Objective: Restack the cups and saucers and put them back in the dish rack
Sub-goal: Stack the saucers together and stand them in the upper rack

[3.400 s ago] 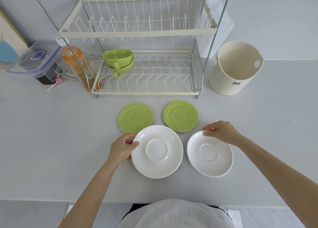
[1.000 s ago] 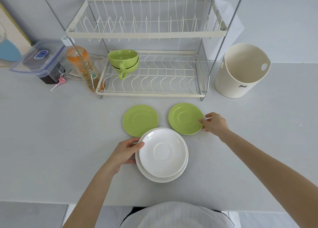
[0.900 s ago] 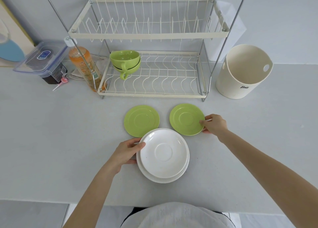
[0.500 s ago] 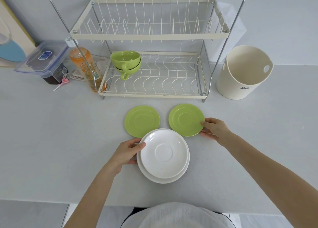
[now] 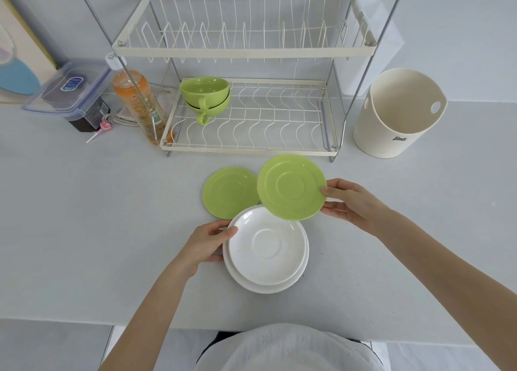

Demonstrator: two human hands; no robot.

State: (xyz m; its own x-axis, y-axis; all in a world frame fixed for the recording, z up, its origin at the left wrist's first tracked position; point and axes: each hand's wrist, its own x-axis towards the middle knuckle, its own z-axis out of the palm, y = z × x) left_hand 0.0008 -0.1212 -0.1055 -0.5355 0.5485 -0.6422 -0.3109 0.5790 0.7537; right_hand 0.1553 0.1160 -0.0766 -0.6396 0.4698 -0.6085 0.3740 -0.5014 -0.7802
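Note:
Two white saucers lie stacked on the counter in front of me, and my left hand grips the stack's left rim. My right hand holds a green saucer by its right edge, lifted off the counter and overlapping the far rim of the white stack. A second green saucer lies flat just to its left. Two green cups sit stacked at the left end of the lower shelf of the two-tier wire dish rack.
A cream plastic bucket stands right of the rack. Left of the rack are an orange bottle and a lidded plastic box. The counter's front edge runs near my body.
My right hand has gripped the right green saucer and lifted it off the counter, moving it toward the white stack. Earlier, the smaller white saucer was placed on the larger one.

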